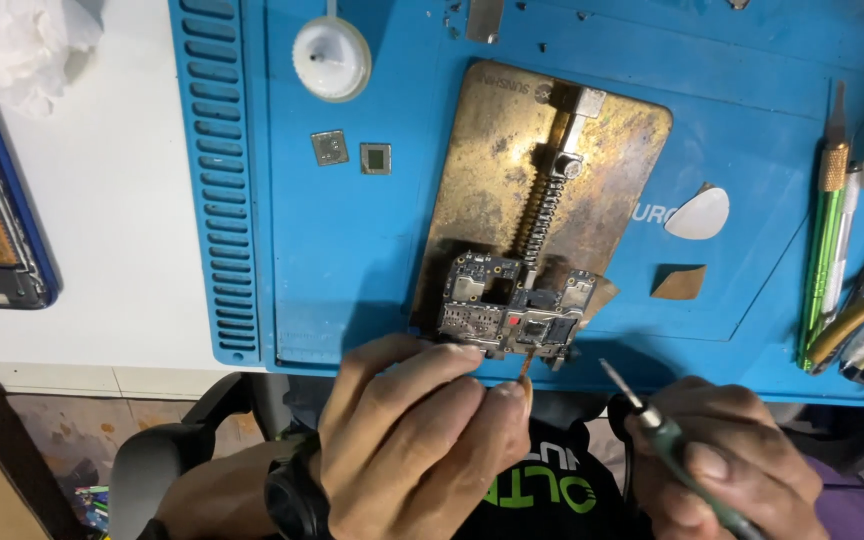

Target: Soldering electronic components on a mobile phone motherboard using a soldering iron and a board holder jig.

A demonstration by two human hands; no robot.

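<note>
The phone circuit board [512,310] sits clamped at the near edge of the brass holder plate [492,170] on the blue mat [352,250]. The left hand [422,440] pinches a thin stick [525,368] at the board's edge; the right hand [722,460] is clenched on a soldering iron [652,420]. A slip of either tip could knock small parts or scorch the board
</note>
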